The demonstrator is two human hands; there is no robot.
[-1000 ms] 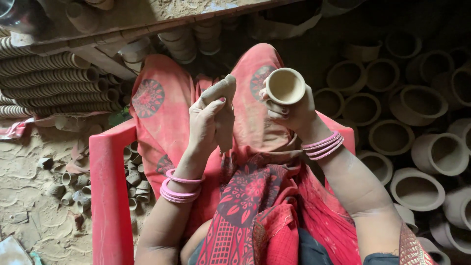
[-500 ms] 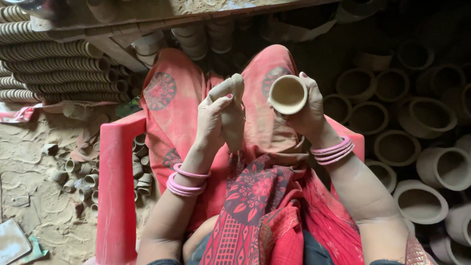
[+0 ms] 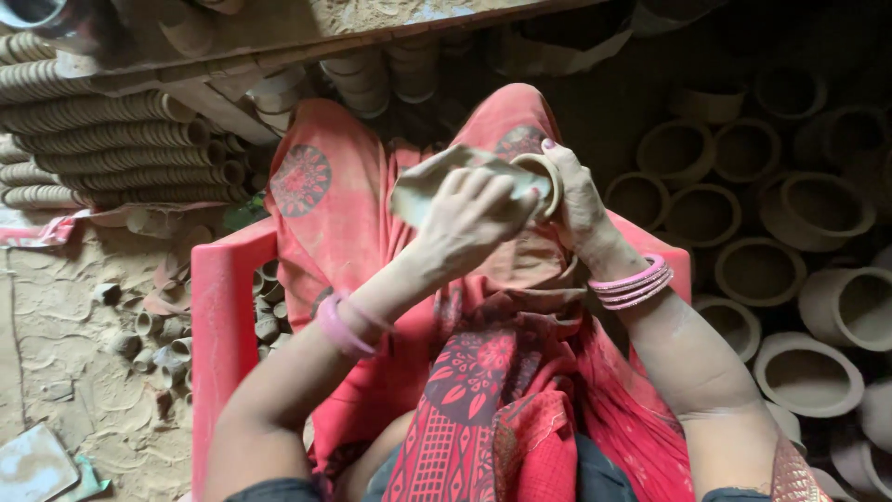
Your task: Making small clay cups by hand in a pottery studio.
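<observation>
Clay cup [image 3: 542, 181] sits in our right hand [image 3: 578, 200], held up over the lap, just above the red patterned cloth [image 3: 483, 372] — fingers curled round its far side, thumb tip w/ dark nail hooked on the rim. Cup is small, pale tan, tipped so its mouth faces left toward our other hand; much of the opening is hidden.

Left hand [image 3: 465, 228] is right beside the cup, touching it or nearly so. It's blurred, but fingers look bunched together, pressing a pale flat rag or pad [image 3: 437, 181] against the cup's mouth side. Whether the rag goes inside the cup, we can't tell.

Rel. to the cup:
- Below it, both wrists wear pink bangles [image 3: 636, 284]; forearms run down toward the bottom edge.
- Below & either side, the red plastic chair [image 3: 218, 344] we sit in shows its arms, one left of the lap and one under the right wrist.
- Right of the cup, well apart, are many unfired clay pots [image 3: 808, 372] standing mouth-up, packed close together on dark ground.
- Left of the cup, long stacks of small clay cups [image 3: 111, 139] lie on their sides in rows, under a dusty board.
- Lower left, beyond the chair arm — a scatter of tiny clay cups [image 3: 153, 349] on sandy floor [image 3: 65, 372].
</observation>
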